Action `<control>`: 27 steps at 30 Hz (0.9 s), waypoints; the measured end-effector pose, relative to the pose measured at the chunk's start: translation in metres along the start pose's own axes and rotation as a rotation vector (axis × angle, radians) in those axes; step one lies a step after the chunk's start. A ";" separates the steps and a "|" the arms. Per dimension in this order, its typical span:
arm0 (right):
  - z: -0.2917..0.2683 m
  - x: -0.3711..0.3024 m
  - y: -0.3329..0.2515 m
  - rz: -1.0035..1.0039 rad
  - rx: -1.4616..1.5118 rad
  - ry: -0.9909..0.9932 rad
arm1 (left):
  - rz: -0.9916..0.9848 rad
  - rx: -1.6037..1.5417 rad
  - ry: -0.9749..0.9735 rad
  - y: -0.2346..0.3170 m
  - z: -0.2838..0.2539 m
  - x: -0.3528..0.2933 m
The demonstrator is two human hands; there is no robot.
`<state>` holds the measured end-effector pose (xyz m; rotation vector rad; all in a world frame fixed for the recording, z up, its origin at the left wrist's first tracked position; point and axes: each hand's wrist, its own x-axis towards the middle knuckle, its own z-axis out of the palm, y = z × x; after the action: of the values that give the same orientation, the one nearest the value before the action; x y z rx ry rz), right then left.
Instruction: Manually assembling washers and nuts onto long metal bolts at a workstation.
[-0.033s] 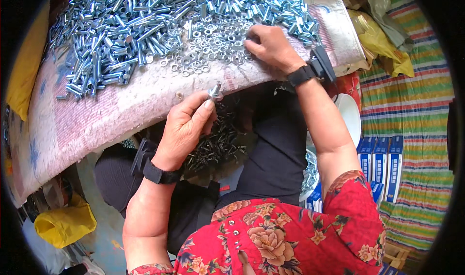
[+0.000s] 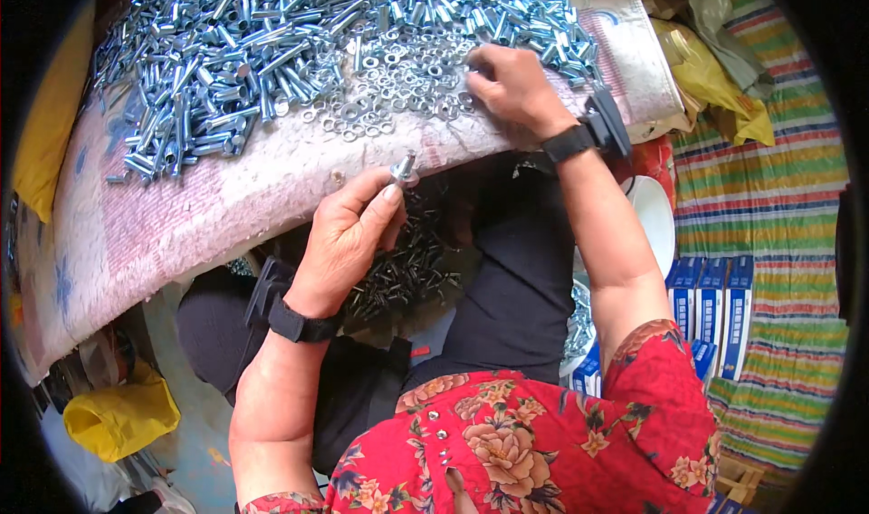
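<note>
My left hand (image 2: 348,238) pinches a short silver bolt (image 2: 401,168) by the near edge of a pink cloth-covered board (image 2: 181,215). My right hand (image 2: 511,88) rests fingers-down on a patch of loose silver washers (image 2: 389,84) on the board; whether it grips one is hidden. A large heap of silver bolts (image 2: 244,52) covers the board's far side. Below the left hand, a pile of bolts (image 2: 407,269) lies in shadow on my lap. Both wrists wear black bands.
Blue boxes (image 2: 715,306) and a white bowl (image 2: 656,220) sit to my right on a striped mat (image 2: 778,197). A yellow bag (image 2: 118,414) lies at lower left; another yellow bag (image 2: 715,79) is at upper right.
</note>
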<state>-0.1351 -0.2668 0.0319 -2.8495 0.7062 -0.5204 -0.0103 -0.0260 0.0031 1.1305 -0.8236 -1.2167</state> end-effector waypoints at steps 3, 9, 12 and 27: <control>-0.024 -0.016 -0.033 0.141 0.521 -0.079 | 0.011 0.013 0.006 0.000 -0.001 0.000; -0.030 -0.038 -0.099 -0.178 0.643 -0.144 | 0.055 0.034 -0.015 -0.001 0.000 -0.001; -0.031 -0.037 -0.101 -0.277 0.601 -0.104 | 0.051 0.042 -0.021 0.005 -0.001 -0.004; -0.015 -0.050 -0.121 -0.153 0.353 0.042 | 0.317 0.343 0.071 -0.004 -0.007 -0.011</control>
<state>-0.1310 -0.1379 0.0594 -2.5767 0.3597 -0.6564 -0.0071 -0.0136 -0.0019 1.2516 -1.1379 -0.7862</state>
